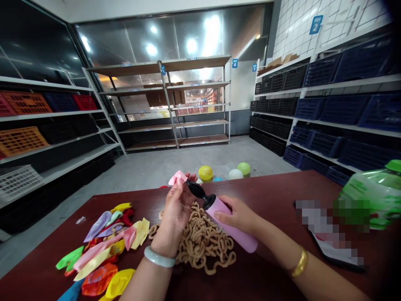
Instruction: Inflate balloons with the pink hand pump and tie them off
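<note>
My left hand (179, 196) pinches a limp pink balloon (177, 178) at the black nozzle of a balloon pump (233, 228). The pump has a pink-purple barrel and a black ribbed tip, and it slants across the table. Around its barrel my right hand (233, 214) is wrapped. Whether the balloon's neck is fully over the nozzle is hidden by my left fingers. Below both hands lies a heap of tan, fuzzy cord-like pieces (203, 246). To the left, several uninflated balloons (103, 251) of many colours are spread in a loose pile.
A dark red table (269, 271) carries everything. At its right stand a green-capped plastic jug (372, 196) and a flat, partly blurred dark-edged item (336, 251). Inflated balloons (205, 172) rest on the floor beyond. Shelves with crates (322, 108) line the sides.
</note>
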`<state>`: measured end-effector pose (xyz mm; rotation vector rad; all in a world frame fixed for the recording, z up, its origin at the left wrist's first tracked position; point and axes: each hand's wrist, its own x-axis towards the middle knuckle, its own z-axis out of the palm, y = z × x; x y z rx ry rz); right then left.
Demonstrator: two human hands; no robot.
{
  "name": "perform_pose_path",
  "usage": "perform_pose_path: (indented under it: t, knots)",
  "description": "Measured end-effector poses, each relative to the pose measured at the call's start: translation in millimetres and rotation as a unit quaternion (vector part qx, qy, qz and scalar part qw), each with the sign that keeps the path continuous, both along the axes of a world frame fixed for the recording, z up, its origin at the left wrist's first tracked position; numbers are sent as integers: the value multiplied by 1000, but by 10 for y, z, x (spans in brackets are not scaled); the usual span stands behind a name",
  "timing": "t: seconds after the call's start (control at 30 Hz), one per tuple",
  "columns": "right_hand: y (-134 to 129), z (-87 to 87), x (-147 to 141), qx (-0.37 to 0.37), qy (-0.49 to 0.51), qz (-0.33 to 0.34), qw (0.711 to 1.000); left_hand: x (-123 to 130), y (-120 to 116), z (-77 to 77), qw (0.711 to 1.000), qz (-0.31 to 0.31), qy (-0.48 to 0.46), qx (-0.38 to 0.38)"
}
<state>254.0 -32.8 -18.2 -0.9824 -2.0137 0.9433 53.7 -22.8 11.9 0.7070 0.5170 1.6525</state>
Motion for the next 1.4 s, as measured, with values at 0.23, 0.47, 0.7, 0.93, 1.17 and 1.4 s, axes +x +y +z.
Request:
perform_pose_path:
  t: [0.23, 0.47, 0.7, 0.93, 1.17, 1.4]
  knots:
    - [-4, 27, 0, -32, 45, 22, 998, -16, 32, -39, 1000, 3, -8, -15]
    - [-7, 20, -17, -63, 56, 40, 996, -14, 50, -27, 1000, 20, -10, -8]
    - [-3, 4, -9, -95, 86, 40, 991, -82, 103, -149, 957, 225, 184, 17]
    - [17, 5, -3, -72, 54, 13, 996, -252, 91, -211, 767, 386, 492, 146]
    - [-21, 32, -22, -17, -45, -42, 998, -322, 80, -169, 628, 422, 615, 221]
    - [-157, 64, -101, 148, -215, -206, 943, -200, 38, -159, 721, 386, 549, 172]
